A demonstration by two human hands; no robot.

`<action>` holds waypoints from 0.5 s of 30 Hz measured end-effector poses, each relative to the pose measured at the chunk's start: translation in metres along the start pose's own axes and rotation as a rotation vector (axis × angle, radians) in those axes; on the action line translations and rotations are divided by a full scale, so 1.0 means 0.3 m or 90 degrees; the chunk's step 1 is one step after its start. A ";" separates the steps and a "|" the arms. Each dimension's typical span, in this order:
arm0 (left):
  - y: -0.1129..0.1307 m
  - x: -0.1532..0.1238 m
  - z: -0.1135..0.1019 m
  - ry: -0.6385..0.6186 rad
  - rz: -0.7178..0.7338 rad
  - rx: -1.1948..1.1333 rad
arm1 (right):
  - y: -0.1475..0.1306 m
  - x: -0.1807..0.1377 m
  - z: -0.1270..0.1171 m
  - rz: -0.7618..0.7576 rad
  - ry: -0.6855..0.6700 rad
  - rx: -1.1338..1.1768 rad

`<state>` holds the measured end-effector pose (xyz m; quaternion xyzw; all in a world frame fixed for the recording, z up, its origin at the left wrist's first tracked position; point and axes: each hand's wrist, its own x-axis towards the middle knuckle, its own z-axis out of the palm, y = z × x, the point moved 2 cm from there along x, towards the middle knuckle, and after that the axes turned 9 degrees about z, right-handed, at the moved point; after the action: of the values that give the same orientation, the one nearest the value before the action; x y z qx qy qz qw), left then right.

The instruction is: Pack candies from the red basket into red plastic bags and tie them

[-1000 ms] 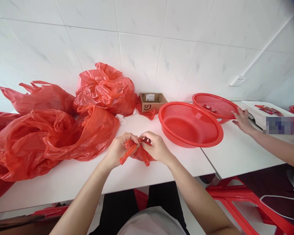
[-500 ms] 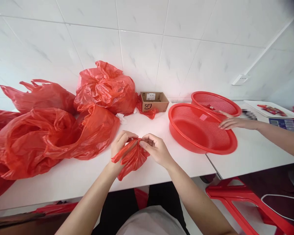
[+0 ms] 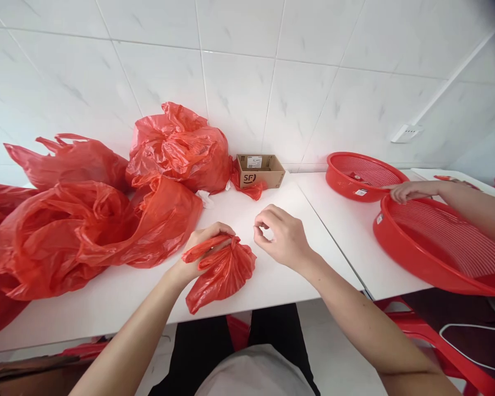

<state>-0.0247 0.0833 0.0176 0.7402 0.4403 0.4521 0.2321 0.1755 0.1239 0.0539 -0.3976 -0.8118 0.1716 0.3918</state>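
My left hand [image 3: 200, 250] is closed round the gathered top of a small red plastic bag [image 3: 223, 272], which hangs down over the front edge of the white table [image 3: 119, 297]. A short way to its right, my right hand [image 3: 282, 236] hovers above the table with its fingers curled in a loose pinch and nothing in them. It does not touch the bag.
Large crumpled red plastic bags [image 3: 74, 225] cover the table's left and back. A small cardboard box [image 3: 260, 170] stands by the tiled wall. Another person's hand [image 3: 408, 191] holds a big red basket [image 3: 445, 247] at the right, with a second red basket [image 3: 365, 175] behind it.
My right hand has let go of the small bag and drawn away to the right. The bag has spread and dropped lower. The other person has pulled the big basket to the right.
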 end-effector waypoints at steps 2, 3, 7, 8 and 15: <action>-0.003 -0.003 0.009 0.027 0.016 0.011 | 0.006 -0.007 0.002 0.022 -0.043 0.032; 0.000 -0.004 0.015 0.036 0.024 0.014 | 0.010 -0.013 0.014 0.048 -0.090 0.080; 0.019 -0.005 0.021 0.023 0.028 0.004 | 0.014 -0.041 0.067 0.121 -0.194 0.227; 0.022 -0.004 0.014 0.011 0.027 0.000 | 0.010 -0.045 0.070 0.114 -0.191 0.225; -0.023 0.014 -0.101 -0.005 0.127 0.099 | -0.033 -0.069 0.031 -0.075 -0.212 -0.043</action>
<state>-0.0533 0.0886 0.0291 0.7978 0.3975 0.4346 0.1293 0.1712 0.1020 0.0435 -0.3281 -0.8928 0.1846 0.2475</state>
